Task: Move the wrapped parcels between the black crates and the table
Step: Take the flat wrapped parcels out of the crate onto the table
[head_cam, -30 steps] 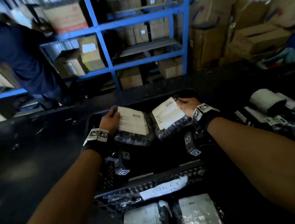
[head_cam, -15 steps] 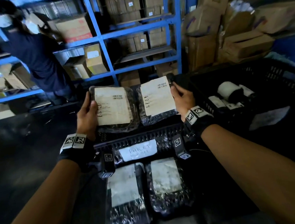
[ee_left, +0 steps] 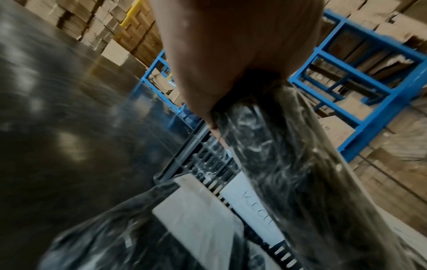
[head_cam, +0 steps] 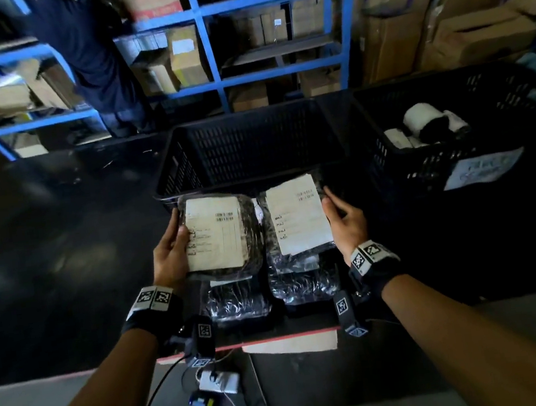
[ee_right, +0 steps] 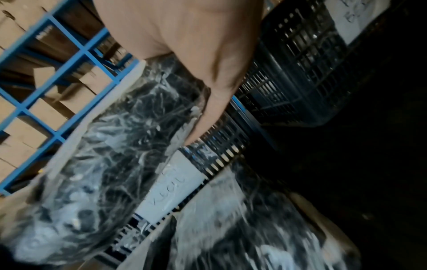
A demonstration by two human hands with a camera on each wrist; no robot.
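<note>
Shelving [head_cam: 206,41] of blue steel fills the far wall, stacked with brown cartons, and a person in dark clothes [head_cam: 85,49] stands at it on the left. Nearer lies the black table [head_cam: 48,263], glossy and dark. On it stand two black crates: the middle crate [head_cam: 246,148] straight ahead of me, with a handwritten paper label on its near wall that shows in both wrist views, and the right crate [head_cam: 489,148], also labelled, which holds a few white-wrapped rolls [head_cam: 422,123]. Between the middle crate and the table's near edge two wrapped parcels [head_cam: 238,301] lie side by side on the table. Above those I hold two more, flat and face up, side by side with their inner edges close together. My left hand [head_cam: 170,258] grips the left parcel [head_cam: 220,239] by its outer edge, thumb laid on the paper slip and fingers curled underneath. My right hand [head_cam: 347,226] grips the right parcel [head_cam: 295,219] the same way on its outer edge, thumb on top. Both parcels are dark goods in clear crinkled film, each with a pale printed slip on top. On the floor below the table edge lie a white power strip [head_cam: 219,381] and its cables.
</note>
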